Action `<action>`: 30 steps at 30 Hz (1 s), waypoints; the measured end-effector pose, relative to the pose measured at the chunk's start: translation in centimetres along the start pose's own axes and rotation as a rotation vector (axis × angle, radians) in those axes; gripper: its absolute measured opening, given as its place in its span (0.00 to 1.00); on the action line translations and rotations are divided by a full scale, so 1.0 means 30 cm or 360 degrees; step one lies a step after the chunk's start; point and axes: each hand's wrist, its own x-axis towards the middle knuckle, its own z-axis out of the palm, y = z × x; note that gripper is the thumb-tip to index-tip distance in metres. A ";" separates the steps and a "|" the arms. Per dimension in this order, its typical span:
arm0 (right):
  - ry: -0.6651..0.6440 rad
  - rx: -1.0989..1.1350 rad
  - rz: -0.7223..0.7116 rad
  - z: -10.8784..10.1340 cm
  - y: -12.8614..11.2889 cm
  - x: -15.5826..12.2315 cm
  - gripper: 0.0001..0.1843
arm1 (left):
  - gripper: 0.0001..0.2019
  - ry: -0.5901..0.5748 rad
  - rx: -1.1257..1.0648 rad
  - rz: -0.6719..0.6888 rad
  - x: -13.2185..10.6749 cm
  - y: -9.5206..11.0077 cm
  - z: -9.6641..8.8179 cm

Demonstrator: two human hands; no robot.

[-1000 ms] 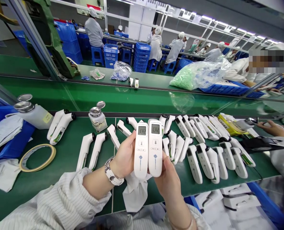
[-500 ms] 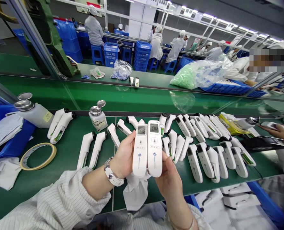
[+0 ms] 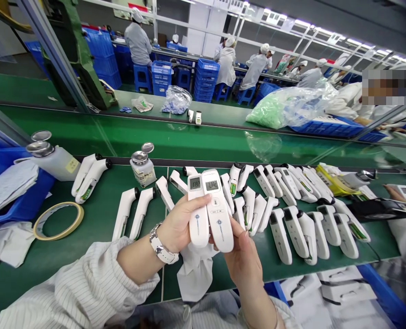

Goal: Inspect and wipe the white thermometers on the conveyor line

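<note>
Two white handheld thermometers with small lit displays are held side by side above the green bench. My left hand (image 3: 178, 224) grips the left thermometer (image 3: 196, 208), its thumb lying across the front. My right hand (image 3: 242, 258) holds the right thermometer (image 3: 218, 212) from below, tilted a little to the left. A white cloth (image 3: 194, 274) hangs under both hands. A steel watch (image 3: 160, 249) sits on my left wrist.
Several white thermometers (image 3: 292, 214) lie in rows on the green bench (image 3: 96, 242). A roll of tape (image 3: 59, 221), two solvent dispenser bottles (image 3: 141, 167) and a blue bin (image 3: 21, 201) stand left. A co-worker's hand (image 3: 403, 198) is at right. The conveyor belt (image 3: 189, 139) runs behind.
Both thermometers have tilted left and moved slightly up and away. My left thumb now lies across the front of the left one.
</note>
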 end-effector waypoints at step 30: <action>-0.0502 -0.1462 -0.0846 0.084 -0.060 -0.035 0.29 | 0.13 0.0174 0.0151 0.0715 -0.025 0.064 0.013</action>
